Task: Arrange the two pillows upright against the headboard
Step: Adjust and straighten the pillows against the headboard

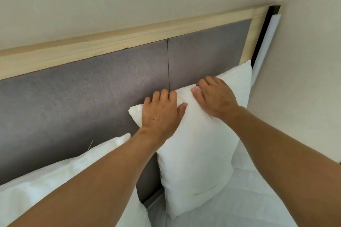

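A white pillow [199,153] stands upright against the grey padded headboard [83,97] on the right side of the bed. My left hand [162,112] grips its top edge near the left corner, fingers curled over the back. My right hand [215,96] holds the same top edge further right, thumb on the front. A second white pillow [55,186] leans against the headboard at the lower left, partly hidden under my left forearm.
A light wooden frame [129,38] borders the headboard. A black post [265,29] and a white strip [267,42] stand at its right end by the beige wall [304,79]. White bedding [258,199] covers the mattress below.
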